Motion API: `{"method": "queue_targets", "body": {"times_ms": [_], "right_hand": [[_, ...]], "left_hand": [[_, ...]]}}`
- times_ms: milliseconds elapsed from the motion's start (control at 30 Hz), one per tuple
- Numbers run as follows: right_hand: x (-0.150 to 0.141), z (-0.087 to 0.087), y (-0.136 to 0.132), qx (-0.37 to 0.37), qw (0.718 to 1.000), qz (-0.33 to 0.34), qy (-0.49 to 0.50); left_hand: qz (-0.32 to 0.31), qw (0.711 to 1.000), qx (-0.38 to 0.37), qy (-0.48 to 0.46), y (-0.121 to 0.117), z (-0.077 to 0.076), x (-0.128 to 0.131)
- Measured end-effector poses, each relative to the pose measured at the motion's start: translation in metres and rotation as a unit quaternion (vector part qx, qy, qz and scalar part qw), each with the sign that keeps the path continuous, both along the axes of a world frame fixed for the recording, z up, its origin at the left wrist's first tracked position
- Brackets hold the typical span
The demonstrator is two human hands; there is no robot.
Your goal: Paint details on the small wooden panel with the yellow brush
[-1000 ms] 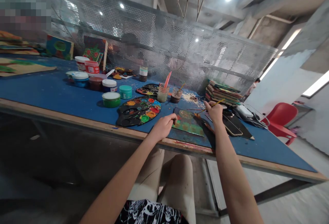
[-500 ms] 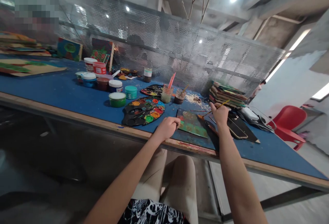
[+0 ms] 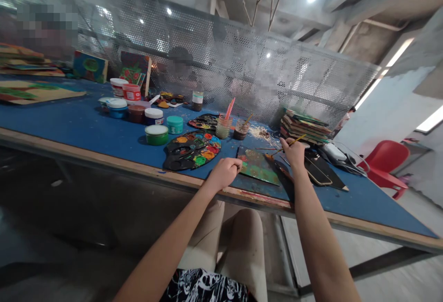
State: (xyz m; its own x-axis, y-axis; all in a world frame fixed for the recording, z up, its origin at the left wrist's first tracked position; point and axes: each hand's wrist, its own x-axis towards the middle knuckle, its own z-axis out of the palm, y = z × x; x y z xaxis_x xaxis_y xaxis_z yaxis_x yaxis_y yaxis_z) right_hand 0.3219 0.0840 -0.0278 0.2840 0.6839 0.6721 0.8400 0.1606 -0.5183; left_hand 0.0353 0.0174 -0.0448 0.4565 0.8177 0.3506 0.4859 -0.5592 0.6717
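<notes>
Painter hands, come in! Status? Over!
Right hand: gripping slim yellow-handled paintbrush. Left hand: fingers curled at left edge of flat green-and-brown painted board. Brush tip near board's upper right; contact unclear. Black, paint-dotted palette left of board, not blocking.

- The painted board (image 3: 259, 169) is lying flat on the tabletop (image 3: 194, 186), close to its near edge and slightly askew.
- Its near part is showing mostly green with darker brownish blotches, while its far part is turning grey-brown around a paler rounded patch; a small reddish area is marking its left side.
- Its left edge is resting against the curled fingers of the left grip (image 3: 226, 172).
- The thin paintbrush (image 3: 299, 138) is slanting in the right grip (image 3: 295, 153), its yellow handle pointing far and right.
- Its orange-brown tip is pointing near and left, at the board's right side; whether it is touching is staying unclear.
</notes>
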Motion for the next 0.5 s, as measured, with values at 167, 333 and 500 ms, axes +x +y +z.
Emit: {"method": "queue_targets", "body": {"times_ms": [167, 333, 500], "right_hand": [[0.0012, -0.0011, 0.0016, -0.005, 1.000, 0.004, 0.016], [-0.0008, -0.0020, 0.0026, -0.006, 1.000, 0.020, 0.018], [-0.0015, -0.0022, 0.0028, -0.004, 1.000, 0.025, 0.019]], "left_hand": [[0.002, 1.000, -0.001, 0.001, 0.0001, 0.0005, 0.0002], [0.002, 1.000, -0.002, -0.003, -0.0001, 0.0005, 0.0002], [-0.001, 1.000, -0.004, -0.012, 0.0011, -0.0017, -0.0006]]}}
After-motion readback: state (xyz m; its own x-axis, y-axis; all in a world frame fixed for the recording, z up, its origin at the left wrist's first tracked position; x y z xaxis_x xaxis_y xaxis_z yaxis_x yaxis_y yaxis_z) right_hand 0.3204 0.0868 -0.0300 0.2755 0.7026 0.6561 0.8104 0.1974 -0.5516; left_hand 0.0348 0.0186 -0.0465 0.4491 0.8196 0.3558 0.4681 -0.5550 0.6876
